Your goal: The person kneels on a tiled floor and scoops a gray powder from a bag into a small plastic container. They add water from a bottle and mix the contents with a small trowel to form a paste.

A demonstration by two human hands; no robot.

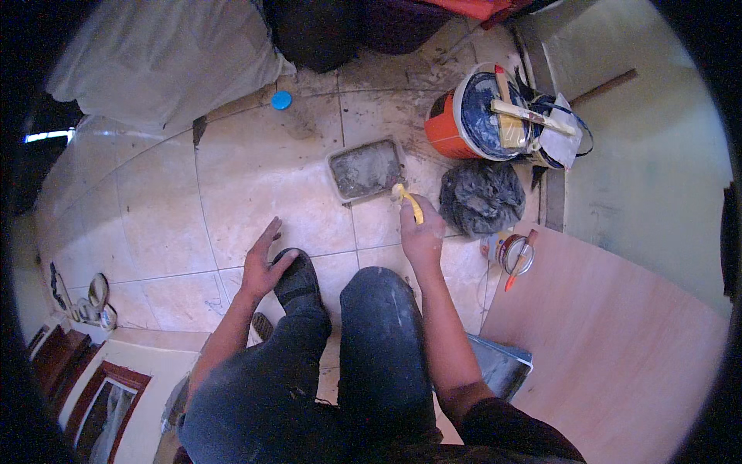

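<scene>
My right hand [422, 232] is closed around a yellow handle [416, 210], perhaps a brush's; its pale, coated end lies beside the near right corner of a shallow rectangular plastic tray [331, 181]. Grey, wet-looking material [368, 168] covers the tray's inside. Nothing is in my left hand [264, 261], whose fingers are spread beside my dark shoe [297, 272]. Right of the tray sits a crumpled black plastic bag [484, 200].
An orange bucket [445, 129] bears a flat paintbrush [511, 130] and a wooden stick [530, 118]. A can [517, 255] with a brush on top stands near a wooden board [608, 325]. A blue lid [282, 100] lies on the tiles; sheeting [174, 58] hangs at upper left.
</scene>
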